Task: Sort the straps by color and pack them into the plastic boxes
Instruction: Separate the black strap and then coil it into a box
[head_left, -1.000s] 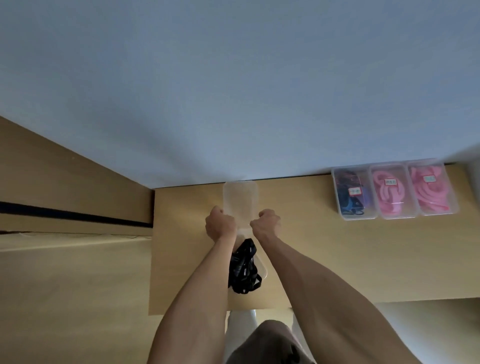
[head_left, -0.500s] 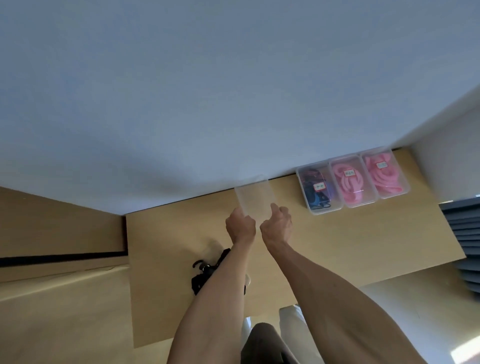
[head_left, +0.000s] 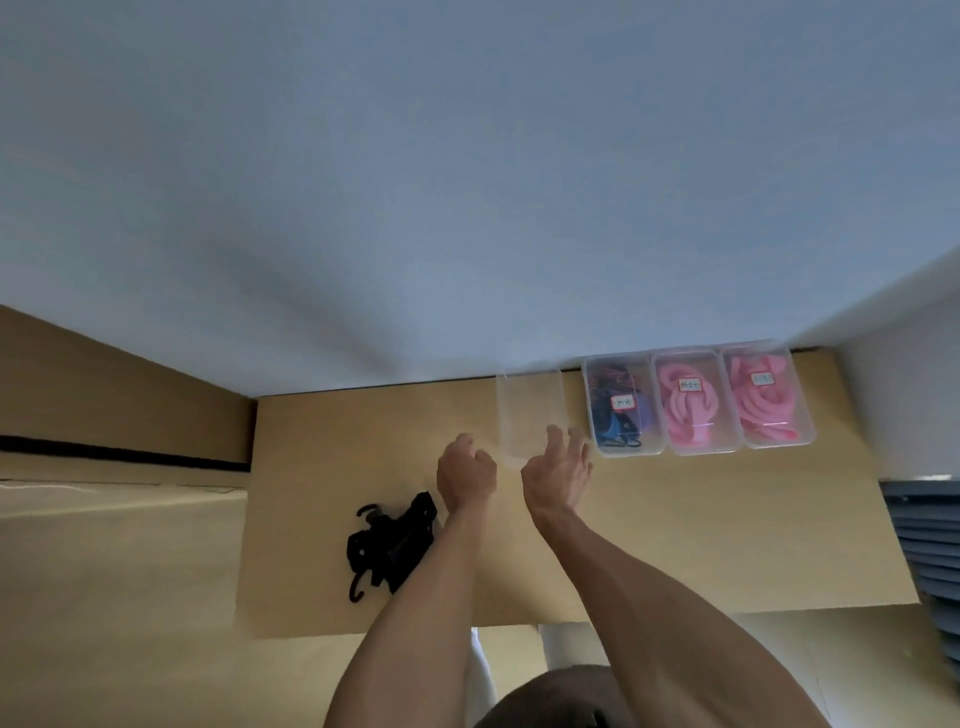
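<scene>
An empty clear plastic box (head_left: 529, 413) stands against the wall, just left of three filled boxes. My left hand (head_left: 465, 473) sits at its near left corner with fingers loosely curled, holding nothing. My right hand (head_left: 558, 470) has its fingers spread at the box's near right corner, between it and the dark-strap box (head_left: 621, 408). Two boxes of pink straps (head_left: 688, 402) (head_left: 766, 397) follow to the right, each with a label. A bundle of black straps (head_left: 392, 545) lies on the wooden table (head_left: 701, 530) left of my left forearm.
A pale wall rises right behind the boxes. A grey slatted object (head_left: 930, 545) stands off the table's right edge. A lower wooden surface (head_left: 114, 571) adjoins the table's left side. The table's near edge runs just in front of my body.
Both hands pushed the empty box right and back until it stood beside the dark-strap box, then loosened their hold on it. The black straps now lie left of my arm.
</scene>
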